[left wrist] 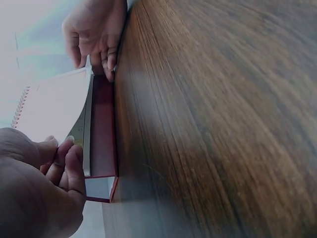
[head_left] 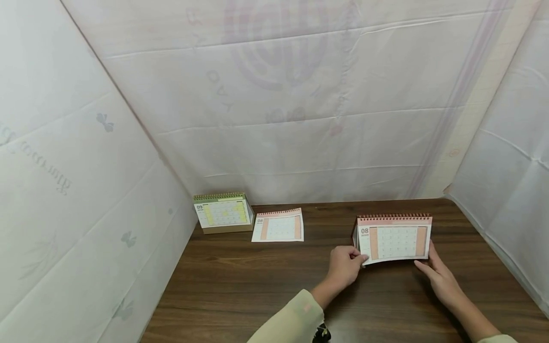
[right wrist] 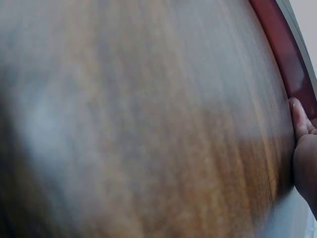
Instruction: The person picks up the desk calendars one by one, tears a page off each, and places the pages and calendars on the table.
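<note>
A pink desk calendar showing 08 stands at the right of the table, its red base below the pages. My left hand pinches the lower left corner of its front page between thumb and fingers. In the left wrist view that page bows away from the stand behind it. My right hand holds the calendar's lower right end, fingers at the side edge and thumb low in front. One fingertip lies against the red base in the right wrist view.
A loose 08 calendar page with a torn-looking holed top edge lies at the back of the wooden table. Left of it stands a green desk calendar showing 09. Pale cloth walls enclose the back and sides.
</note>
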`<control>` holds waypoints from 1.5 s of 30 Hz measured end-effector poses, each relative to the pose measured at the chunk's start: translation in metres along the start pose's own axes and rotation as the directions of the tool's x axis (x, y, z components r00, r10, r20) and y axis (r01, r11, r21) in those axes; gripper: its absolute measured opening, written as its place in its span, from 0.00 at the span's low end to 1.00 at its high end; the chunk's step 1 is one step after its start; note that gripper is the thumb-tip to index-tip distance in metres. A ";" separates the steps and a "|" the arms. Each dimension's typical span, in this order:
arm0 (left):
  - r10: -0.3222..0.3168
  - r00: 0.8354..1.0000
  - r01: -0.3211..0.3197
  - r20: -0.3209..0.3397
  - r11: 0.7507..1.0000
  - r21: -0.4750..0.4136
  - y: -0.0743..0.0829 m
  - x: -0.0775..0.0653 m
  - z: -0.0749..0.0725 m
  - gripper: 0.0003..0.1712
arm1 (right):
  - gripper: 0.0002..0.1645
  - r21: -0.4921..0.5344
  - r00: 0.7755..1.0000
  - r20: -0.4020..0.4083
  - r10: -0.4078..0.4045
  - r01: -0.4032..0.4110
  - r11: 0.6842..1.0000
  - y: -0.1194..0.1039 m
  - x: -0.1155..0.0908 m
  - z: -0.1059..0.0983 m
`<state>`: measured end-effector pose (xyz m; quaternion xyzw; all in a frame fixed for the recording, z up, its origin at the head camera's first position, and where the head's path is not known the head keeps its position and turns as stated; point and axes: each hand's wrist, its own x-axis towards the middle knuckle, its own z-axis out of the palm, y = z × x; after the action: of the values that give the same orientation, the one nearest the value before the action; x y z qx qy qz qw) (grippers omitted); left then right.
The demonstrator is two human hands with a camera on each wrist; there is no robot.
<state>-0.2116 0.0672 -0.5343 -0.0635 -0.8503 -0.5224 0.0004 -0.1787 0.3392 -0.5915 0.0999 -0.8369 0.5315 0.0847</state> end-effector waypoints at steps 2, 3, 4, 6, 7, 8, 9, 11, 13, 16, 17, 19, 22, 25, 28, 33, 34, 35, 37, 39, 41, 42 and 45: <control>0.026 1.000 -0.026 -0.003 1.000 0.018 -0.002 0.000 0.000 0.14 | 0.50 0.001 1.000 -0.004 -0.001 0.001 1.000 0.000 0.001 0.000; 0.041 0.999 -0.041 -0.004 0.999 0.020 -0.002 0.001 0.000 0.13 | 0.50 -0.002 1.000 -0.008 -0.001 0.001 1.000 0.000 0.001 0.000; 0.054 0.999 -0.054 -0.005 0.998 0.023 -0.003 0.001 -0.001 0.12 | 0.50 -0.004 1.000 -0.011 0.001 -0.001 1.000 0.000 0.000 0.000; 0.070 0.997 -0.070 -0.008 0.997 0.010 -0.003 0.000 -0.001 0.08 | 0.50 -0.017 1.000 -0.018 0.007 -0.007 1.000 -0.001 0.000 0.000; 0.072 0.997 -0.072 -0.007 0.997 -0.001 -0.003 -0.001 -0.001 0.06 | 0.50 -0.024 1.000 -0.020 0.012 -0.013 1.000 -0.001 -0.001 0.000; 0.072 0.997 -0.072 -0.011 0.997 -0.006 -0.002 -0.001 -0.002 0.06 | 0.50 -0.034 1.000 -0.021 0.021 -0.022 0.999 -0.002 -0.001 0.000; 0.066 0.998 -0.066 -0.012 0.998 -0.008 0.000 -0.003 -0.003 0.08 | 0.50 -0.044 0.999 -0.023 0.028 -0.029 0.999 -0.002 -0.002 0.000; 0.048 0.999 -0.049 -0.009 0.999 -0.019 0.005 -0.006 -0.004 0.17 | 0.51 -0.060 0.999 -0.023 0.039 -0.041 0.997 -0.003 -0.002 0.000; 0.035 0.999 -0.035 0.012 0.999 0.013 0.010 -0.010 -0.005 0.27 | 0.51 -0.074 0.998 -0.024 0.053 -0.055 0.996 -0.003 -0.002 0.000; 0.030 0.997 -0.036 0.071 0.996 0.081 0.016 -0.016 -0.005 0.38 | 0.51 -0.083 0.998 -0.022 0.067 -0.068 0.994 -0.003 -0.003 -0.001; 0.027 0.996 -0.036 0.089 0.994 0.102 0.017 -0.018 -0.005 0.40 | 0.51 -0.084 0.997 -0.023 0.070 -0.071 0.994 -0.004 -0.003 -0.001; 0.012 0.993 -0.027 0.119 0.992 0.125 0.018 -0.022 -0.003 0.42 | 0.51 -0.086 0.997 -0.022 0.075 -0.076 0.993 -0.004 -0.003 -0.001; -0.002 0.992 -0.016 0.130 0.991 0.135 0.018 -0.024 0.000 0.44 | 0.51 -0.090 0.997 -0.028 0.070 -0.072 0.993 -0.004 -0.001 -0.002; 0.002 0.991 -0.022 0.137 0.989 0.147 0.017 -0.026 0.002 0.46 | 0.51 -0.095 0.998 -0.029 0.063 -0.065 0.993 -0.004 0.000 -0.001; 0.006 0.989 -0.029 0.148 0.988 0.153 0.017 -0.027 0.003 0.47 | 0.51 -0.100 0.997 -0.030 0.066 -0.068 0.993 -0.005 0.000 -0.001; -0.008 0.987 -0.016 0.159 0.989 0.146 0.019 -0.029 0.002 0.48 | 0.50 -0.100 0.996 -0.022 0.082 -0.084 0.991 -0.006 -0.001 -0.001; -0.010 0.987 -0.013 0.160 0.989 0.145 0.020 -0.029 0.002 0.48 | 0.50 -0.101 0.996 -0.020 0.086 -0.088 0.991 -0.006 -0.001 -0.001; -0.011 0.987 -0.012 0.162 0.990 0.143 0.021 -0.030 0.001 0.47 | 0.50 -0.100 0.996 -0.018 0.089 -0.090 0.991 -0.006 -0.001 -0.002; -0.013 0.986 -0.012 0.169 0.990 0.144 0.022 -0.031 0.001 0.47 | 0.50 -0.097 0.996 -0.017 0.089 -0.090 0.991 -0.006 -0.001 -0.002; -0.010 0.984 -0.016 0.179 0.990 0.142 0.022 -0.031 0.000 0.46 | 0.50 -0.095 0.996 -0.016 0.086 -0.087 0.992 -0.005 -0.001 -0.002; -0.001 0.982 -0.023 0.186 0.992 0.127 0.022 -0.032 -0.001 0.46 | 0.51 -0.092 0.997 -0.017 0.076 -0.077 0.993 -0.004 -0.001 -0.002; 0.010 0.984 -0.031 0.180 0.993 0.117 0.021 -0.032 -0.001 0.45 | 0.50 -0.093 0.998 -0.020 0.067 -0.069 0.993 -0.004 0.000 -0.002; 0.067 0.991 -0.076 0.119 0.995 0.065 0.017 -0.031 0.001 0.38 | 0.49 -0.088 0.999 -0.026 0.045 -0.047 0.995 -0.003 0.001 -0.002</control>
<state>-0.1787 0.0720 -0.5221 -0.1245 -0.8638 -0.4874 -0.0285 -0.1785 0.3398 -0.5877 0.0705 -0.8606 0.4969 0.0869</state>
